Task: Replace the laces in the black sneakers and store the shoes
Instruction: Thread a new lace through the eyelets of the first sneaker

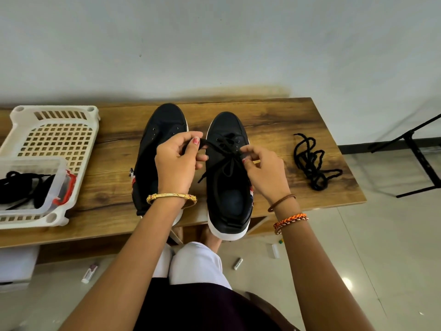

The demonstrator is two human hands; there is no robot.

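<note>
Now lacing on a wood counter by a white wall.
Left hand and right hand each pinch the lace; tiled floor.

Left hand hides the left sneaker's middle.

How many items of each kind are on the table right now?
Black sneakers: 2, left, right
Lace being threaded: 1
Loose lace bundle: 1
White basket: 1
Clear box holding black laces: 1
Total: 6
</note>
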